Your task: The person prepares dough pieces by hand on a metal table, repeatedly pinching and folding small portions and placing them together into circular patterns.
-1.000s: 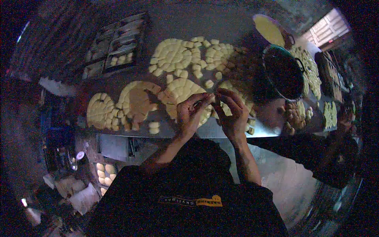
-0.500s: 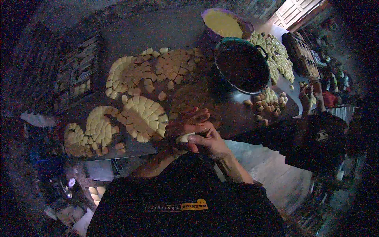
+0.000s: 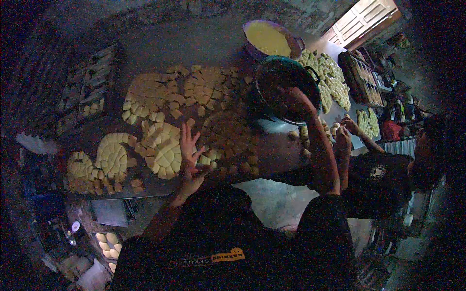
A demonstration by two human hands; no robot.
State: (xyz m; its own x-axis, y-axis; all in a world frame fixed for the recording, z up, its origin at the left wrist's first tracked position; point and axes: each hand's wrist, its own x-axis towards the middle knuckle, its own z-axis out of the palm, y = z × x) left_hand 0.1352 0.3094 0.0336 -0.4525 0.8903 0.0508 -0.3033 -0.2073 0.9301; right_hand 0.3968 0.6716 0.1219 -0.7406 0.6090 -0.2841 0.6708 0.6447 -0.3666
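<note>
Currently, the left hand (image 3: 190, 160) is held, fingers spread apart, just beside the rightmost of three pale, cut dough rounds (image 3: 163, 148) by the near edge of the table (image 3: 276, 153); two dough clusters (image 3: 148, 92) are laid behind them, while shadowed pieces (image 3: 228, 136) to the right cannot be counted. The right hand (image 3: 297, 100) is placed inside one dark pot (image 3: 268, 77), where its grip cannot be made out. Beyond the pot, one purple basin (image 3: 251, 51) is set; farther right, a co-worker's two hands (image 3: 347, 125) are seen.
</note>
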